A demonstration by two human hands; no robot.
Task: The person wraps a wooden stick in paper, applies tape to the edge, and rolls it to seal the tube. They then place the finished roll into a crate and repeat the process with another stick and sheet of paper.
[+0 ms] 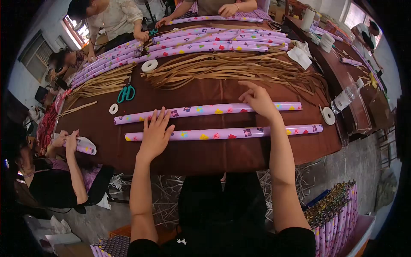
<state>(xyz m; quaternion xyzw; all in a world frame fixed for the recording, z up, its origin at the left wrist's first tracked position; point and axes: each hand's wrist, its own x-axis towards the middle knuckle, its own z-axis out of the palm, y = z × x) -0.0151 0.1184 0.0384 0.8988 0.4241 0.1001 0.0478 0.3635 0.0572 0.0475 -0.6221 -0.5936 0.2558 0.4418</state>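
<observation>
Two long rolls wrapped in lilac patterned paper lie roughly parallel across the brown tabletop (214,156). My left hand (155,135) rests flat with spread fingers, its palm over the near roll (205,135) and its fingertips on the far roll (201,110). On the far roll's right half is my right hand (260,102), index finger stretched out to the left and the other fingers partly bent. It grips nothing that I can see. Teal-handled scissors (121,94) and a small white tape roll (116,107) lie left of the far roll.
Brown strips (231,70) spread behind the rolls, with stacked lilac rolls (214,45) farther back. Another white tape roll (327,109) and a plastic bottle (347,96) are at right. Several people work around the table. A box of rolls (338,227) stands lower right.
</observation>
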